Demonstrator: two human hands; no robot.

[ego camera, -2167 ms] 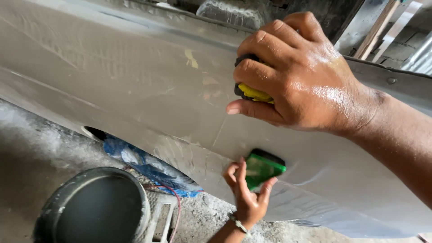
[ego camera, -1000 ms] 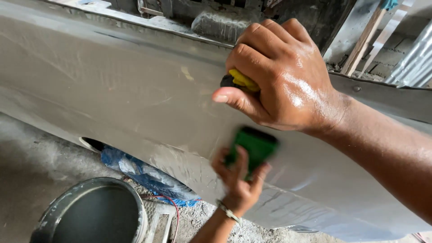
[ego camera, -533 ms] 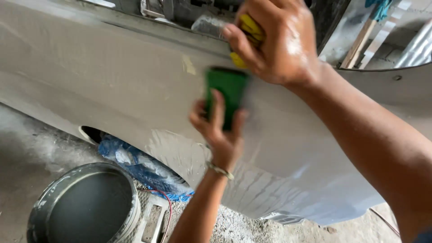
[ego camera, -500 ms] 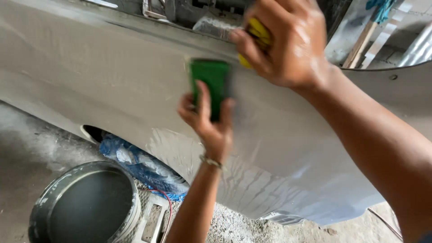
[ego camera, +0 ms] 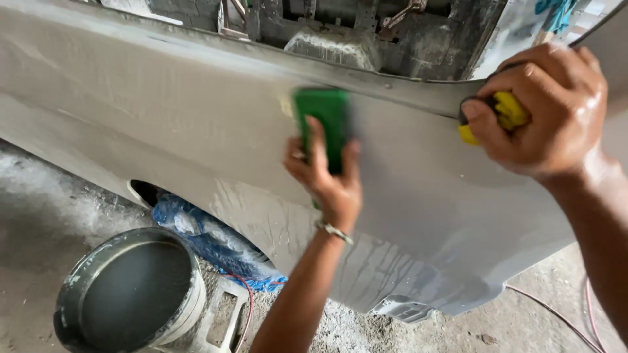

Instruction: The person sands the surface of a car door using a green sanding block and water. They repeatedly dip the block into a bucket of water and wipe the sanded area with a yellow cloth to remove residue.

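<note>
The flat green sanding block (ego camera: 322,124) is pressed against the big grey car body panel (ego camera: 163,124), close to the panel's top edge. Its long side stands up and down. The left hand (ego camera: 327,180) is right under it, with the fingers reaching up over the front of the block and the thumb at its side, so this hand is holding the block flat on the panel. The block sits above the palm, toward the fingertips. A thin metal bracelet (ego camera: 335,231) is on the left wrist, just below the hand.

The right hand (ego camera: 546,111) is off to the side, well apart from the left hand, at about the same height as the block. It is closed tight around a wet yellow sponge (ego camera: 500,116) and rests on the panel's top edge. The left hand is much nearer to the block; the right hand does not touch it.

Below the left hand, wet streaks (ego camera: 366,261) run down the panel. Farther down, under the left arm, a round grey bucket (ego camera: 127,294) stands on the dusty floor (ego camera: 39,202). Beside the bucket lies a crumpled blue plastic sheet (ego camera: 209,238), tucked under the panel's lower edge. A thin red wire (ego camera: 556,314) lies on the floor below the right arm.
</note>
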